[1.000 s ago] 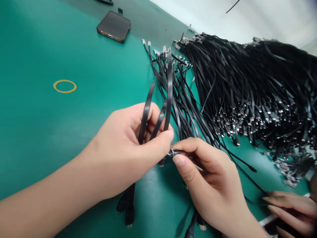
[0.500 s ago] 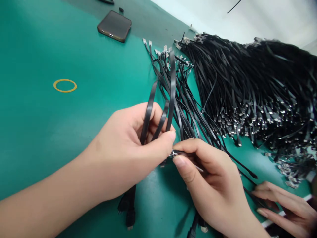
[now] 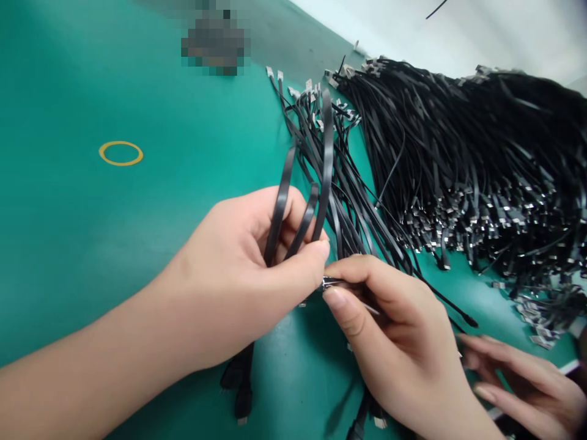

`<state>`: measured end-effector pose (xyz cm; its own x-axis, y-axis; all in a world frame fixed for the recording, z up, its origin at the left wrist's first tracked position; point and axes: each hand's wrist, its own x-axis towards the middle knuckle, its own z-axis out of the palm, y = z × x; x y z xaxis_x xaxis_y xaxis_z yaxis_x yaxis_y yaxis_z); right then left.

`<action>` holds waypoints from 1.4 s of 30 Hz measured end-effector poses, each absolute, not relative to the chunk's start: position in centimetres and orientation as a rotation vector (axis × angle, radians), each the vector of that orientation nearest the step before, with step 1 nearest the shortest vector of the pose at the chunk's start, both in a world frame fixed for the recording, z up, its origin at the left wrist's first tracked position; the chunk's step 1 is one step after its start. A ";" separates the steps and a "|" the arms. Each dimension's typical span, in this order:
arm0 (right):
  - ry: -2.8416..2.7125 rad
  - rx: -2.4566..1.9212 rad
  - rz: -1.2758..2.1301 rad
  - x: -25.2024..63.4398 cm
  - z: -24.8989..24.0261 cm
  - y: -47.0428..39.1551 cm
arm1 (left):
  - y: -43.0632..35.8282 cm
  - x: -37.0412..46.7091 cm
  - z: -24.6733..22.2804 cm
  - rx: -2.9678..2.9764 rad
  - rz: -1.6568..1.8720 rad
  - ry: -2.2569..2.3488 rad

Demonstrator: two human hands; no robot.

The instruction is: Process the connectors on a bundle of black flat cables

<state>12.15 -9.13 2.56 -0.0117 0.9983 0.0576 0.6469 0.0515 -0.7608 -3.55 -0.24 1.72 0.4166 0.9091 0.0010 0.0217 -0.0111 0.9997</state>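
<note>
My left hand (image 3: 257,263) is closed round several flat black cables (image 3: 326,153), which loop up above its fingers, while connector ends (image 3: 243,400) hang below the palm. Touching its thumb tip, my right hand (image 3: 389,318) pinches a small shiny metal piece (image 3: 328,282) between thumb and index finger; what this piece belongs to is mostly hidden by the fingers. More black connectors (image 3: 358,428) hang beneath my right hand. Behind both hands a loose bunch of black cables (image 3: 351,208) lies on the green table (image 3: 68,244).
A large heap of black cables (image 3: 440,134) fills the right side. Another person's hand (image 3: 527,379) is at the lower right. A yellow ring (image 3: 121,153) marks the table at left. Something pixelated (image 3: 215,43) lies at the top. Light connectors (image 3: 541,321) lie at the right.
Both my hands have shifted very slightly right, with their grips unchanged. The other person's hand has moved a little left and its fingers look more parted.
</note>
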 end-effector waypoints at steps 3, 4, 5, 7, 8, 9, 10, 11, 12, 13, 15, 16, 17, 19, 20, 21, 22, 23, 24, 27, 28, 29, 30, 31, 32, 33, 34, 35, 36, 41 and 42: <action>-1.737 -1.655 0.741 12.2 2.6 -9.0 | -0.1 -3.4 1.7 1.419 0.881 0.904; -1.740 -1.655 0.736 12.2 2.6 -9.0 | -0.1 -3.4 1.6 1.426 0.882 0.908; -1.741 -1.656 0.731 12.2 2.6 -9.1 | -0.1 -3.4 1.6 1.432 0.886 0.905; -1.743 -1.660 0.729 12.3 2.6 -9.1 | 0.0 -3.4 1.5 1.443 0.889 0.904; -1.742 -1.662 0.730 12.3 2.6 -9.2 | -0.1 -3.4 1.5 1.448 0.887 0.904; -1.741 -1.661 0.729 12.3 2.6 -9.2 | -0.1 -3.4 1.5 1.453 0.885 0.908; -1.742 -1.660 0.731 12.3 2.6 -9.2 | -0.1 -3.4 1.4 1.461 0.886 0.911; -1.742 -1.658 0.729 12.3 2.6 -9.2 | -0.1 -3.5 1.5 1.471 0.884 0.915; -1.743 -1.656 0.727 12.3 2.6 -9.1 | -0.1 -3.5 1.5 1.483 0.884 0.920; -1.744 -1.654 0.725 12.3 2.7 -9.1 | -0.1 -3.6 1.5 1.496 0.886 0.920; -1.748 -1.648 0.726 12.3 2.7 -8.9 | -0.1 -3.7 1.5 1.520 0.892 0.921; -1.748 -1.648 0.727 12.3 2.8 -8.9 | -0.1 -3.7 1.5 1.529 0.891 0.920; -1.750 -1.646 0.727 12.3 2.8 -8.9 | -0.2 -3.7 1.5 1.536 0.893 0.920; -1.752 -1.643 0.726 12.2 2.9 -8.9 | -0.2 -3.8 1.5 1.544 0.898 0.918; -1.751 -1.642 0.725 12.2 2.8 -8.9 | -0.2 -3.8 1.5 1.544 0.897 0.920; -1.746 -1.646 0.721 12.2 2.8 -8.9 | -0.2 -3.8 1.5 1.541 0.896 0.919; -1.733 -1.652 0.713 12.2 2.7 -8.9 | -0.2 -3.8 1.5 1.534 0.895 0.918; -1.708 -1.661 0.699 12.2 2.7 -8.9 | -0.2 -3.7 1.6 1.523 0.886 0.917; -1.670 -1.675 0.684 12.2 2.6 -8.9 | -0.2 -3.7 1.6 1.512 0.874 0.912; -1.542 -1.703 0.657 12.2 2.4 -8.9 | -0.2 -3.6 1.8 1.496 0.857 0.902; -1.518 -1.701 0.664 12.2 2.4 -9.0 | -0.2 -3.5 1.8 1.499 0.858 0.903; -1.510 -1.697 0.676 12.2 2.4 -9.0 | -0.2 -3.5 1.8 1.503 0.862 0.908; -1.513 -1.690 0.689 12.2 2.5 -9.1 | -0.2 -3.5 1.8 1.507 0.865 0.917; -1.523 -1.682 0.703 12.1 2.5 -9.2 | -0.3 -3.5 1.8 1.509 0.863 0.928; -1.539 -1.677 0.719 12.1 2.5 -9.2 | -0.3 -3.5 1.8 1.509 0.862 0.934; -1.558 -1.672 0.733 12.0 2.5 -9.3 | -0.3 -3.6 1.8 1.510 0.859 0.936; -1.576 -1.663 0.742 12.0 2.4 -9.4 | -0.3 -3.6 1.8 1.512 0.862 0.938; -1.589 -1.657 0.745 12.0 2.4 -9.5 | -0.3 -3.6 1.8 1.518 0.864 0.938; -1.600 -1.648 0.736 12.0 2.4 -9.5 | -0.2 -3.5 1.8 1.525 0.872 0.936; -1.704 -1.601 0.534 12.5 2.6 -9.2 | 0.1 -3.6 1.6 1.566 0.869 0.928; -1.749 -1.588 0.501 12.7 2.6 -9.0 | 0.1 -3.6 1.6 1.577 0.863 0.929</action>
